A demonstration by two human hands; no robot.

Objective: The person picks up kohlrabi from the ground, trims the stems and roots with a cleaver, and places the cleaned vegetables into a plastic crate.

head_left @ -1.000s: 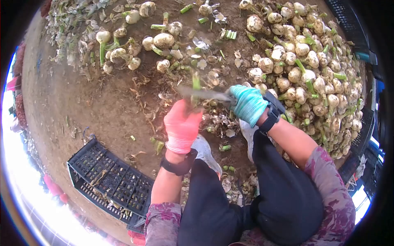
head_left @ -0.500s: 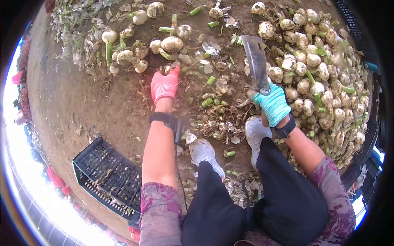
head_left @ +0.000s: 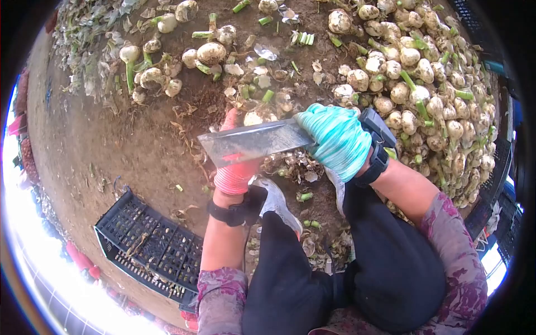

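While the right hand [head_left: 335, 137] grips the cleaver [head_left: 254, 142] flat across the left hand [head_left: 237, 167], whose fingers close on an onion [head_left: 253, 118] above the bare ground, a misjudged chop risks cutting the hidden glove.

The cleaver [head_left: 254, 142] blade is dull, smeared metal, held in the right grip [head_left: 335, 139], gloved in teal knit cloth. Under it the left grip [head_left: 237, 167] wears pink knit; left of that lies a matt black plastic crate [head_left: 151, 245] on rough dry earth.

Bare dirt ground [head_left: 111, 134], black plastic crate [head_left: 151, 245], bright daylight.
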